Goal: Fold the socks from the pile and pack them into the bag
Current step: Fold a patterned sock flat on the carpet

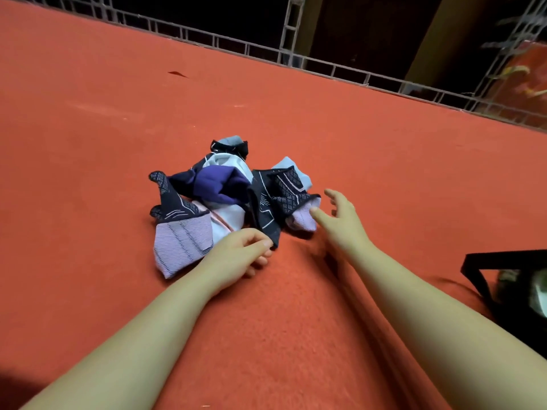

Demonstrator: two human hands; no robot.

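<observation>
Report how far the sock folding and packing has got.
Done: nothing clearly; no folded sock lies on the red cloth, and what is in the black bag at the right edge is too blurred to tell. In hand: the left hand pinches the near edge of a dark sock in the sock pile, and the right hand reaches in, fingers open. Left: folding and packing the whole pile.
</observation>
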